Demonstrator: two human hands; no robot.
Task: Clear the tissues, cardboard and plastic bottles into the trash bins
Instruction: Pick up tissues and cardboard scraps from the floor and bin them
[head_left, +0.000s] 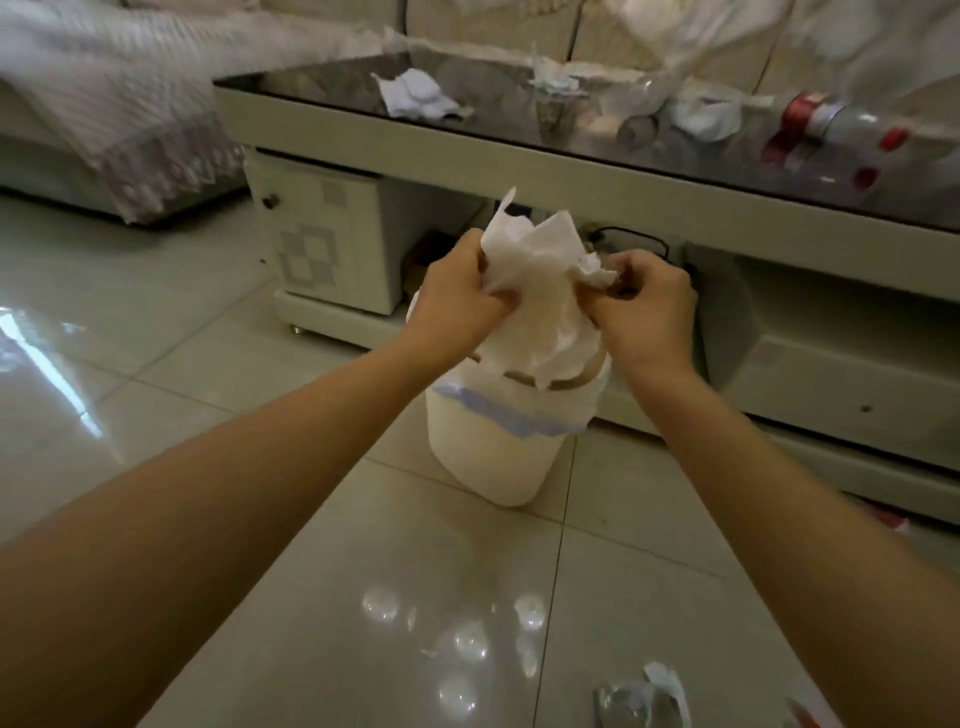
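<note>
Ahead of me the glossy desk carries crumpled tissues and plastic bottles, and more scraps lie on the floor tiles near me. I see my left hand and right hand both pinching one bunched white tissue between them, fingers curled into it, directly above the lined white trash bin. The tissue hangs roughly upright, its lower edge at the bin's mouth.

A tissue wad is held above the trash bin, which stands before the table. On the table, crumpled tissues lie left of the plastic bottles.
</note>
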